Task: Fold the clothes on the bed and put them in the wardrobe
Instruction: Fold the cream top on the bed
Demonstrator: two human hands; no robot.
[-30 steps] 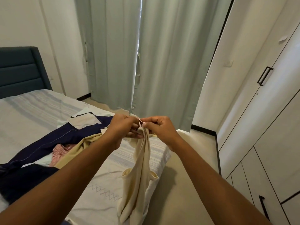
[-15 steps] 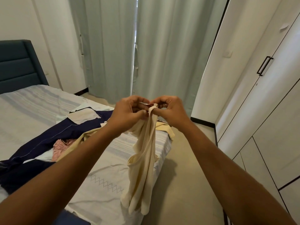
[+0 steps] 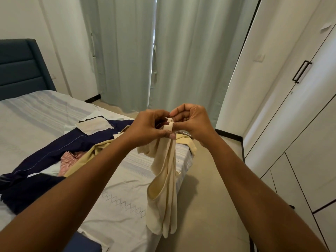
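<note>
Head view shows the left hand and right hand side by side, both pinching the strap of a cream vest; it hangs below them, long axis upright, beside the bed edge; the wardrobe stands nearer the right hand.

both hands raised over bed corner. left hand and right hand pinch strap of cream top; it hangs limp. navy garment on bed; wardrobe at right.
</note>
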